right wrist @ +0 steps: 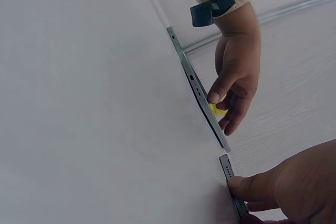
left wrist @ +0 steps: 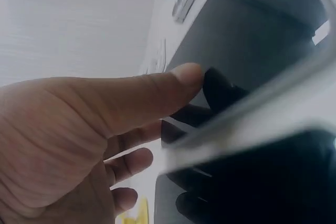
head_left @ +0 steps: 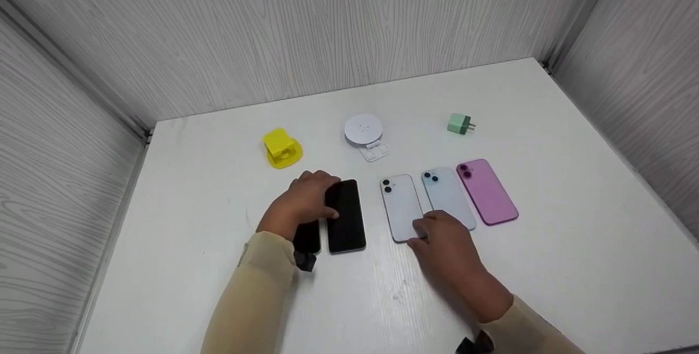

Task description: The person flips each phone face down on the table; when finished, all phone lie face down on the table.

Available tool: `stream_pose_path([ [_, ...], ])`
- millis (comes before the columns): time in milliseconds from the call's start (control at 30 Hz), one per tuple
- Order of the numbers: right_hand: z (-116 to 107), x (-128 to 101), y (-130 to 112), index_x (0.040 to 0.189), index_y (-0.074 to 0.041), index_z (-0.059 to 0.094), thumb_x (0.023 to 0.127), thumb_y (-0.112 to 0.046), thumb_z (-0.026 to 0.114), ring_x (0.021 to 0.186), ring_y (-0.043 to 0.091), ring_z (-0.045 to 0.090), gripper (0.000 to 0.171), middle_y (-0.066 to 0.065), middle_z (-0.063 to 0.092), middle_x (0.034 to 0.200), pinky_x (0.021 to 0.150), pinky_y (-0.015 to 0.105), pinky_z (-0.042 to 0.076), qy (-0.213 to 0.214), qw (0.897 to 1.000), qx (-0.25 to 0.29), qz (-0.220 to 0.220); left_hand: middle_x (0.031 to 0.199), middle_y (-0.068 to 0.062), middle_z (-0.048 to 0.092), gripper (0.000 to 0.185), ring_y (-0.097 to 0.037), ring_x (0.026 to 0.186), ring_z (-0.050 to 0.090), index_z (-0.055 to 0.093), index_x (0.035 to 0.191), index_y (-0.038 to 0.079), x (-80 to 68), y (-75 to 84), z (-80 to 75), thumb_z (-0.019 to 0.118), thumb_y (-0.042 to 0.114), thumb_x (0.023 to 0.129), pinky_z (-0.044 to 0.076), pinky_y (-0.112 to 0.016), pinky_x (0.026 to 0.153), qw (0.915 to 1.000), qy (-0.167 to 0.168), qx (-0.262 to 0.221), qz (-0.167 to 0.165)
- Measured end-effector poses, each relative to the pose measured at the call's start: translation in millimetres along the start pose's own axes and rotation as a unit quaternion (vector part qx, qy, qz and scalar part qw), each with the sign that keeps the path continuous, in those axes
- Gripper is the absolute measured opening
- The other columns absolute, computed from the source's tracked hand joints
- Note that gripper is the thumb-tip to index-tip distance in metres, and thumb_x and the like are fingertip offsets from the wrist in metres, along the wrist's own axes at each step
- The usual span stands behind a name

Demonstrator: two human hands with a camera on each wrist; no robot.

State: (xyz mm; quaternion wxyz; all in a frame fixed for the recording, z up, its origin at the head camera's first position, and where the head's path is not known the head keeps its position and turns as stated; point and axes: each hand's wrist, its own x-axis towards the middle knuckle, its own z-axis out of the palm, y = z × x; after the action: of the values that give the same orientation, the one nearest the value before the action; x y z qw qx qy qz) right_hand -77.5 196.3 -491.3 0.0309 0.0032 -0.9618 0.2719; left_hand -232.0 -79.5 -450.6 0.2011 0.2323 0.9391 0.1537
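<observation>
"Hands first; which is nearer the white smartphone [head_left: 401,206]?"

"Right hand [head_left: 448,242]; its thumb and fingers pinch that phone's near right corner, so the body lies from it toward the far edge of the table [head_left: 164,266] and a little to the left."

"And the left hand [head_left: 306,198]?"

"Relaxed, thumb and fingers apart; it lies over the left side of the black smartphone [head_left: 347,228], thumb at the screen, fingertips by the far left corner; whether they press, I cannot tell."

"Which relation matters most?"

"Long axes, I judge; both phones lie flat, side by side with a gap between, each running roughly toward the table's far edge; the white one sits to the right of the black one, camera end away from the person."

"What else, near to far?"

"A dark phone [head_left: 308,238] partly hidden under the left wrist; then a light-blue smartphone [head_left: 450,198] and a pink smartphone [head_left: 489,193], toward the table's right edge; beyond, nearer the far edge, a yellow phone stand [head_left: 281,149], a white folding stand [head_left: 363,129] and a green plug charger [head_left: 458,123]."
</observation>
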Motion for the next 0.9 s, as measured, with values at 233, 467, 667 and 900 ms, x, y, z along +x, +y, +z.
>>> stream_pose_path([
  [233,-3.0,-2.8,0.0,0.125,-0.001,0.080,0.095,-0.015,0.084,0.126,0.036,0.069,0.033,0.020,0.071,0.131,0.107,0.052,0.057,0.006,1.000,0.018,-0.002,0.163,-0.005,0.054,0.077,-0.034,0.146,0.046,0.054,0.162,0.017,-4.6,-1.6,-3.5,0.089,0.019,0.093,0.041,-0.055,0.126,0.9997,-0.005,0.009,-0.024],
  [467,-1.9,-2.3,0.2,0.120,-0.002,0.079,0.094,-0.016,0.084,0.126,0.036,0.068,0.030,0.020,0.071,0.131,0.107,0.051,0.057,0.007,1.000,0.013,-0.004,0.165,0.001,0.052,0.082,-0.034,0.146,0.048,0.055,0.162,0.022,-7.9,-5.1,-4.8,0.090,0.013,0.089,0.044,-0.055,0.124,0.9993,-0.013,-0.007,-0.034],
  [667,2.1,-1.8,-11.4,0.136,0.000,0.072,0.093,-0.021,0.086,0.133,0.038,0.059,0.049,0.019,0.067,0.142,0.111,0.051,0.055,0.004,1.000,0.002,-0.015,0.165,0.002,0.052,0.082,-0.033,0.146,0.048,0.054,0.162,0.023,-5.6,-8.9,-4.0,0.090,0.014,0.089,0.044,-0.055,0.125,0.9994,-0.013,-0.012,-0.029],
  [900,25.0,-3.2,-46.1,0.146,0.002,0.064,0.097,-0.023,0.084,0.137,0.038,0.063,0.059,0.020,0.070,0.143,0.116,0.051,0.052,-0.052,0.996,0.052,-0.055,0.165,-0.003,0.052,0.081,-0.035,0.149,0.046,0.054,0.162,0.020,-5.5,-14.5,-6.1,0.091,0.018,0.090,0.040,-0.056,0.128,0.9997,-0.012,-0.004,-0.020],
])
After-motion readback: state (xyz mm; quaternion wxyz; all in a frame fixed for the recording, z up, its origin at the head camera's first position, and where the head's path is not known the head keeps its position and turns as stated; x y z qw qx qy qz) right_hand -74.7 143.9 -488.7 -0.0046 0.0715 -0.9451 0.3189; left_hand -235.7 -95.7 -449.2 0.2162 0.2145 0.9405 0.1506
